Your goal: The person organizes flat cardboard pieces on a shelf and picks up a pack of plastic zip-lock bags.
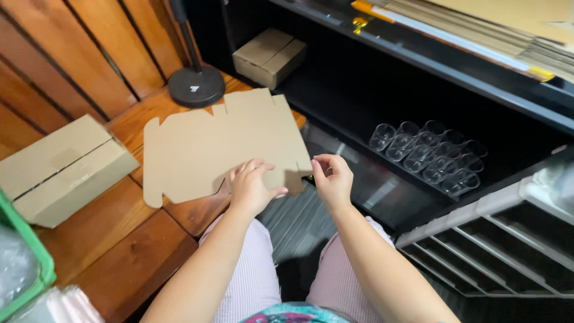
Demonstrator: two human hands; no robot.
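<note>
Wooden floor (119,251) | left hand (251,186) and right hand (332,179) pinch flat cardboard blank (215,146) at 6 o'clock edge | risk: far flap likely catches lamp base (196,85) at 12 o'clock.

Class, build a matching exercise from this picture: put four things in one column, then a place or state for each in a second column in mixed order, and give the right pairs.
Things
1. flat cardboard cutout
2. clear plastic cups
3. taped cardboard box
4. round black stand base

Places or states
A. on the wooden platform's left side, closed
B. held at its near edge by the left hand and right hand
C. on the wood, beyond the cutout
D. clustered on the dark lower shelf

Pairs: 1-B, 2-D, 3-A, 4-C
</note>
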